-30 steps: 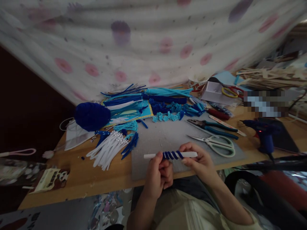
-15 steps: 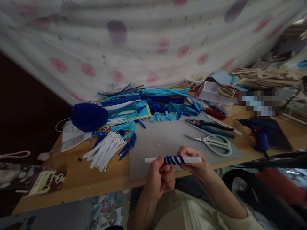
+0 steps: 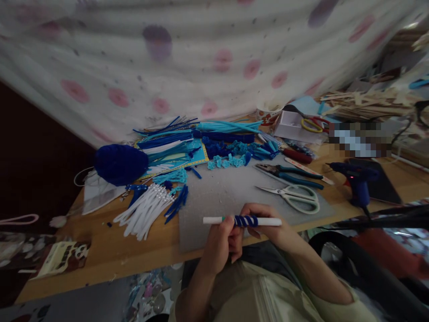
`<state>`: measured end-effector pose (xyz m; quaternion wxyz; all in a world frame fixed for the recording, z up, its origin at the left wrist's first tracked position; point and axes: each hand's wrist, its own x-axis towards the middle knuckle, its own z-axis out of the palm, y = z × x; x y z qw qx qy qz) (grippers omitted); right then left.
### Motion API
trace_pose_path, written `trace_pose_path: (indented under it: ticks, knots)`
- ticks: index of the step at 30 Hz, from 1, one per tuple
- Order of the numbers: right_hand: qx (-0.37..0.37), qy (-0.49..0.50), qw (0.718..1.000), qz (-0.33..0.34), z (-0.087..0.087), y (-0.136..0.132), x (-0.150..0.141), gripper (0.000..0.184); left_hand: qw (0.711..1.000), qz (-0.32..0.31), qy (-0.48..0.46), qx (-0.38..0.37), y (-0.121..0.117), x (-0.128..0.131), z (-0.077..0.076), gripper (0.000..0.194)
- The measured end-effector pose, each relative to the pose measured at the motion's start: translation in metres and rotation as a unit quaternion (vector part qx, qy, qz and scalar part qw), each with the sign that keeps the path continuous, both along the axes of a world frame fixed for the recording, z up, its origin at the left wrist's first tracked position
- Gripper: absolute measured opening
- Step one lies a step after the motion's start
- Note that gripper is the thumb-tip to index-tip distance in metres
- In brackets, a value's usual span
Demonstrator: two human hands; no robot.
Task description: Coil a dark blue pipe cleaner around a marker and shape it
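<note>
A white pen-like stick [image 3: 268, 222] lies level between my hands above the near edge of the grey mat. Dark blue pipe cleaner [image 3: 246, 221] winds round its middle in several spaced turns. My left hand [image 3: 223, 241] is closed on the stick, its thumb on top at the left end of the coil; a bit of green shows beside that thumb. My right hand [image 3: 264, 219] has its fingers bent around the coil and the right part of the stick, some of them hidden behind it.
On the grey mat [image 3: 201, 210] lie scissors [image 3: 301, 197] and pliers [image 3: 291, 174]. A blue glue gun [image 3: 360, 183] stands at right. White beaded stems [image 3: 144, 214], light-blue flowers [image 3: 229, 161], pipe cleaners [image 3: 228, 127] and a dark blue fuzzy bundle [image 3: 120, 164] spread left and behind.
The coil sits slightly further right on the stick, its turns closer together. My left thumb has moved a little right, and green shows beside it. The view has shifted slightly.
</note>
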<state>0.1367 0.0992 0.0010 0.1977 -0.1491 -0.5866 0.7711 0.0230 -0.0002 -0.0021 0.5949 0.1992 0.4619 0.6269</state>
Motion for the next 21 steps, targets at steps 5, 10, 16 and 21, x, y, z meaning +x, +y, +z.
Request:
trace_pose_path:
  ticks: [5,10,16,21]
  knots:
    - [-0.033,0.039,0.988,-0.145,-0.015,-0.013,0.002,0.027,0.993,0.061,-0.1,-0.015,0.006,0.006,0.011,0.066]
    - [-0.01,0.024,0.967,-0.255,-0.024,-0.017,-0.004,0.03,0.994,0.087,-0.064,-0.014,0.007,0.01,0.012,0.067]
    - [-0.105,-0.003,0.962,-0.25,-0.019,-0.024,-0.015,0.032,0.997,0.074,-0.03,0.0,0.002,0.012,0.006,0.067]
    - [-0.128,-0.021,0.973,-0.191,-0.009,-0.028,-0.02,0.035,0.999,0.042,-0.007,-0.017,0.0,0.012,0.005,0.068]
